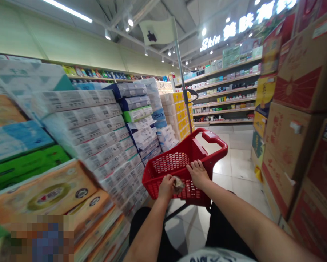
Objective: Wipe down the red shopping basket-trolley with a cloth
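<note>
A red plastic shopping cart with holes in its basket walls stands in front of me, its red handle off to the right. Bunched against the outside of the near wall is a crumpled, brownish-grey cloth, closed in the fingers of my left hand. To the right of it, my right hand grips the cart's near rim, fingers curled over the top edge. Its thumb is hidden. A grey pole with a pale flag rises behind the cart.
Tall stacks of packaged tissue line the left side, close to the cart. Stacked cardboard boxes form the right side. A tiled floor runs between them toward product shelves. Orange packs lie near my left arm.
</note>
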The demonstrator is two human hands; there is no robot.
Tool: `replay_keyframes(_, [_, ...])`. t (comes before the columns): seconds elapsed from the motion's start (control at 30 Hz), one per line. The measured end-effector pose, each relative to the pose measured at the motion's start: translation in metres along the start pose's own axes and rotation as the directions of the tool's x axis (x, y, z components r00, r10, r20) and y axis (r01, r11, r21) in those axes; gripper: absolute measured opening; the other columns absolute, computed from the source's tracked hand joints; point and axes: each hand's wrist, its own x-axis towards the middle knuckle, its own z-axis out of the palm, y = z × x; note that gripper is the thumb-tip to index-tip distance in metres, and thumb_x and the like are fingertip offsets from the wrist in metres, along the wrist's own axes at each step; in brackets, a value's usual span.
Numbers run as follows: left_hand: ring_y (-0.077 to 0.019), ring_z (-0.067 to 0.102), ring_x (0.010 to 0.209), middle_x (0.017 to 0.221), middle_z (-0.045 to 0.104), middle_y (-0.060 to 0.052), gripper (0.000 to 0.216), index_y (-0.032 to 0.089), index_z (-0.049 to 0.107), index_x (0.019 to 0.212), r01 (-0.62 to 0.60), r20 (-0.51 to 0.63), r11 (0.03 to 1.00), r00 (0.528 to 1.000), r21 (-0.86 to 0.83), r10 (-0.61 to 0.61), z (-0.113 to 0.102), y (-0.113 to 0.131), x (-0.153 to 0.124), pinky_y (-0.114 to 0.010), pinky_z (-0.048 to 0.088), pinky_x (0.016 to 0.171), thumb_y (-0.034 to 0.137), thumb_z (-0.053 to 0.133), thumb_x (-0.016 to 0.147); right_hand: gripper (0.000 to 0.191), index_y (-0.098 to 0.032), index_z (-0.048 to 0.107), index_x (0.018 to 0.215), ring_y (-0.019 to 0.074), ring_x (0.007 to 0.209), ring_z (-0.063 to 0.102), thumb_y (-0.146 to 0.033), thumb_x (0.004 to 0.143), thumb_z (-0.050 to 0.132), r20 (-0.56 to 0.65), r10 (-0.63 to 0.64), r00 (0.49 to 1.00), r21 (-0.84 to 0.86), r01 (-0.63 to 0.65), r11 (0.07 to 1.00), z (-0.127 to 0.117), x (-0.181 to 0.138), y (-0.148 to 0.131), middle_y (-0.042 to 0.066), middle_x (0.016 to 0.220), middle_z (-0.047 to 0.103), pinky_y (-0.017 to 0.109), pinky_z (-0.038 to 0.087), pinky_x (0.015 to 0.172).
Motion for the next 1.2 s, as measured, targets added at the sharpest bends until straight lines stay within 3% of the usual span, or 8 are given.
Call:
replay_keyframes(0.07, [-0.0175, 0.052, 0.096, 0.099, 0.058, -0.004, 0.036, 0.020, 0.068, 0.097, 0.003, 0.011, 1.000, 1.000, 0.005, -0.003, 0.000, -0.004, -0.003, -0.027, 0.045, 0.085, 0.000, 0.047, 0.075, 0.053, -0.016, 0.049, 0.135, 0.0283, 0.129, 0.034, -0.016, 0.083, 0.045, -0.008, 0.001, 1.000, -0.029, -0.001, 1.000, 0.007, -0.001, 0.000, 0.014, 0.130, 0.051, 0.044, 0.005, 0.116])
replay_keyframes(0.23, [-0.0185, 0.051, 0.100, 0.104, 0.057, -0.005, 0.037, 0.019, 0.068, 0.100, -0.014, -0.139, 1.000, 0.990, -0.020, 0.011, -0.010, -0.007, 0.001, -0.028, 0.044, 0.092, -0.001, 0.048, 0.075, 0.052, -0.017, 0.049, 0.136, 0.0284, 0.131, 0.033, -0.016, 0.084, 0.044, -0.080, 0.000, 0.997, -0.064, -0.005, 0.998, 0.021, -0.003, -0.002, 0.013, 0.132, 0.051, 0.045, 0.006, 0.117])
replay_keyframes(0.43, [-0.0187, 0.053, 0.096, 0.098, 0.058, -0.006, 0.035, 0.018, 0.070, 0.091, 0.085, 0.032, 0.996, 0.996, -0.024, -0.084, 0.011, -0.015, -0.017, -0.030, 0.045, 0.089, -0.003, 0.047, 0.075, 0.052, -0.015, 0.049, 0.136, 0.0269, 0.129, 0.037, -0.014, 0.085, 0.043, -0.137, -0.012, 0.991, -0.062, 0.003, 0.998, 0.018, -0.006, -0.003, 0.012, 0.129, 0.054, 0.043, 0.010, 0.117])
replay_keyframes(0.6, [-0.0189, 0.052, 0.098, 0.100, 0.057, -0.006, 0.040, 0.020, 0.069, 0.099, -0.012, -0.163, 0.996, 0.987, -0.087, -0.003, 0.000, -0.015, -0.001, -0.032, 0.045, 0.092, -0.003, 0.048, 0.073, 0.051, -0.014, 0.050, 0.135, 0.0273, 0.129, 0.036, -0.014, 0.083, 0.047, -0.156, -0.019, 0.988, -0.040, 0.013, 0.999, 0.017, -0.008, -0.004, 0.012, 0.129, 0.054, 0.042, 0.010, 0.117])
replay_keyframes(0.67, [-0.0190, 0.052, 0.097, 0.100, 0.057, -0.005, 0.041, 0.020, 0.069, 0.099, -0.014, -0.191, 0.997, 0.982, -0.080, -0.002, -0.005, -0.013, 0.003, -0.034, 0.046, 0.092, -0.003, 0.049, 0.073, 0.049, -0.014, 0.051, 0.133, 0.0276, 0.128, 0.036, -0.017, 0.084, 0.049, -0.160, -0.006, 0.987, -0.006, 0.005, 1.000, 0.014, -0.008, -0.005, 0.012, 0.129, 0.055, 0.042, 0.010, 0.116])
replay_keyframes(0.83, [-0.0178, 0.053, 0.094, 0.096, 0.058, -0.005, 0.040, 0.019, 0.069, 0.095, 0.036, -0.065, 0.998, 0.997, -0.045, -0.038, -0.003, -0.018, -0.005, -0.031, 0.047, 0.087, -0.005, 0.048, 0.071, 0.032, -0.019, 0.058, 0.120, 0.0244, 0.120, 0.041, -0.028, 0.094, 0.042, -0.210, 0.036, 0.977, 0.084, -0.019, 0.996, 0.004, -0.007, -0.009, 0.008, 0.116, 0.060, 0.040, 0.011, 0.115])
replay_keyframes(1.03, [-0.0197, 0.052, 0.096, 0.097, 0.058, -0.006, 0.034, 0.018, 0.068, 0.093, -0.055, -0.247, 0.997, 0.968, -0.047, 0.042, -0.009, -0.024, -0.002, -0.033, 0.048, 0.089, -0.002, 0.049, 0.074, 0.020, -0.024, 0.061, 0.092, 0.0203, 0.104, 0.046, -0.022, 0.095, 0.042, -0.209, 0.114, 0.971, 0.105, -0.093, 0.990, 0.000, -0.004, -0.009, 0.004, 0.097, 0.062, 0.037, 0.017, 0.108])
replay_keyframes(1.2, [-0.0194, 0.052, 0.089, 0.093, 0.057, -0.005, 0.036, 0.018, 0.068, 0.091, -0.048, -0.187, 0.999, 0.981, -0.015, 0.045, -0.001, -0.018, -0.011, -0.032, 0.049, 0.083, -0.004, 0.049, 0.069, 0.016, -0.024, 0.062, 0.089, 0.0197, 0.102, 0.046, -0.019, 0.092, 0.046, -0.194, 0.120, 0.974, 0.113, -0.099, 0.989, -0.003, -0.005, -0.008, 0.004, 0.096, 0.062, 0.035, 0.016, 0.107])
